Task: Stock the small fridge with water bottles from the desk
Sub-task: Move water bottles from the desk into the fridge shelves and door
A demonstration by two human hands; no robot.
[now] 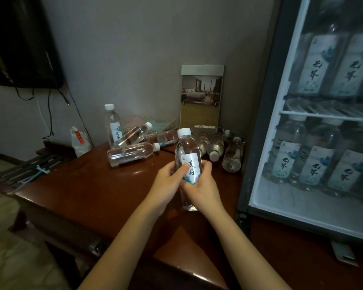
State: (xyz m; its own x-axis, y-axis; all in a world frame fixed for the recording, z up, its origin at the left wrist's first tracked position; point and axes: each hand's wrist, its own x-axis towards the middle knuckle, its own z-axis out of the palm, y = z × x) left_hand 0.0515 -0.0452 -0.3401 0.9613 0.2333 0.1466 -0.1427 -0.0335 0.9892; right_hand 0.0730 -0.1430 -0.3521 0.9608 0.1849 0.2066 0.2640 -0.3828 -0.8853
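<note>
Both hands hold one water bottle (188, 164) upright above the middle of the brown desk (88, 185). The left hand (166, 183) wraps its left side, thumb across the label, and the right hand (203, 189) closes round the lower right side, so both are clamped on it with fingers curled.

Behind the held bottle, more bottles lie scattered on the far part of the desk: one lying bottle (132, 153) nearest on the left, two others (153, 136) tilted beyond it, one standing bottle (113, 124) at the far left, and a row of lying bottles (220, 147) to the right, close beside the fridge.

The small fridge (314, 126) stands on the right with its front toward the desk; labelled bottles fill its upper and lower shelves, though whether a glass door covers them is hard to tell.

A framed picture (201, 95) leans on the far wall, and a white plastic bag (80, 141) sits at the far left.
</note>
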